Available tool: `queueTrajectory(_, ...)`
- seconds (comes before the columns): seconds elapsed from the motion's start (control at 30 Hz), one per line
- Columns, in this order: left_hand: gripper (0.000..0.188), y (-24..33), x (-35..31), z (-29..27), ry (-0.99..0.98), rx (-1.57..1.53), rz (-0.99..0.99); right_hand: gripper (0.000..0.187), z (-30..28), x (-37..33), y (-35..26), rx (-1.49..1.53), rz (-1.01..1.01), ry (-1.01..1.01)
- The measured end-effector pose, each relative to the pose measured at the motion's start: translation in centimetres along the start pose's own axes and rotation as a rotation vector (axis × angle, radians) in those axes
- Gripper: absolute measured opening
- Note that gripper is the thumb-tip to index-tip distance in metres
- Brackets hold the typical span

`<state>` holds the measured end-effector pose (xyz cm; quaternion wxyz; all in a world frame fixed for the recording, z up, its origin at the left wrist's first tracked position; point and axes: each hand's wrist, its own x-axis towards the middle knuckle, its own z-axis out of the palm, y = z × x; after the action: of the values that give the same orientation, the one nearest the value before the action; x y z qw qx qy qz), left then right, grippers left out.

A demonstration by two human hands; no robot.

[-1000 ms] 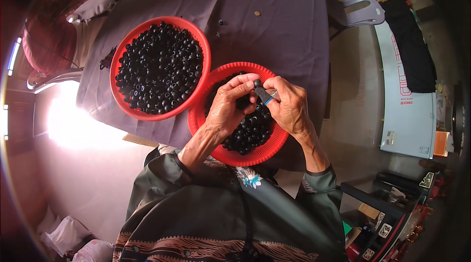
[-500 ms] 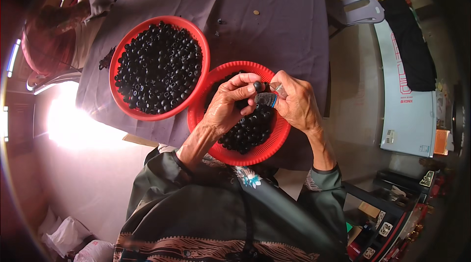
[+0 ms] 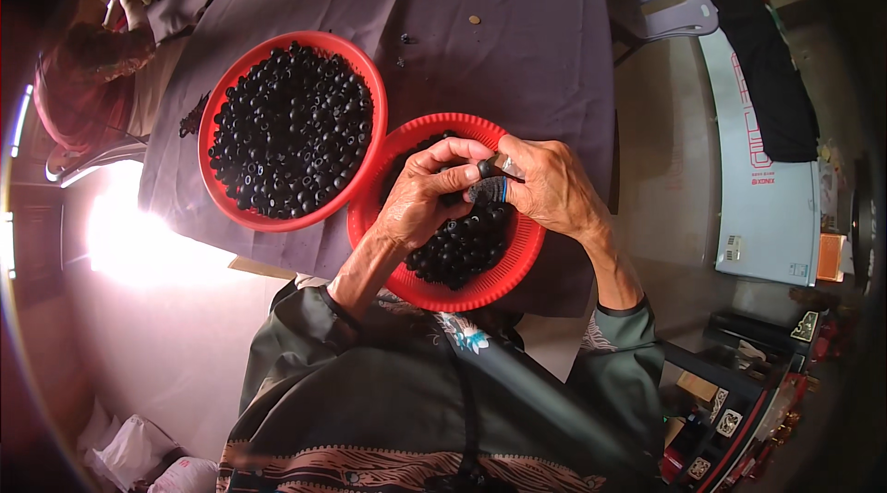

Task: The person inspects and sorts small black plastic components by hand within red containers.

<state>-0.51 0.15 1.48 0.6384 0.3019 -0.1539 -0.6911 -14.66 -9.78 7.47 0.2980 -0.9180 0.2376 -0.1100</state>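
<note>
Over the nearer red basket [image 3: 529, 257], my left hand [image 3: 418, 197] pinches a small round black piece [image 3: 485, 168] between thumb and forefinger. My right hand [image 3: 554, 188] is closed around a small, flat, shiny tool like a short blade [image 3: 505, 166], its end against or very near the piece. Just below it shows a dark grey knitted finger cover [image 3: 490, 190] with a blue edge; which hand wears it I cannot tell. Many similar black pieces [image 3: 459, 251] lie in the basket beneath, partly hidden by my hands.
A fuller red basket [image 3: 377, 151] of black pieces, several with round holes, stands to the left on the dark tablecloth [image 3: 499, 68]. A coin-like disc [image 3: 474, 20] lies farther off. Another person [image 3: 92, 77] sits at the far left. A grey plastic chair [image 3: 679, 12] is at the right.
The shiny tool and the grey finger cover have turned slightly, with both hands still together at the black piece. The whole view has shifted a little.
</note>
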Motion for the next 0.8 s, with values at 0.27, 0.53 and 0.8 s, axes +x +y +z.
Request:
queueTrajectory(0.27,0.018,0.34,0.15,-0.69,-0.054,0.055,-0.018,0.02,-0.16,0.1,-0.09,-0.001,0.005,-0.024)
queueTrajectory(0.53,0.015,0.07,0.22,-0.23,-0.057,-0.023,-0.021,0.021,-0.05,-0.03,-0.02,-0.02,-0.018,-0.016)
queueTrajectory(0.8,0.017,0.06,0.22,0.1,0.004,-0.001,0.003,0.021,0.2,-0.04,-0.28,-0.076,-0.01,0.023)
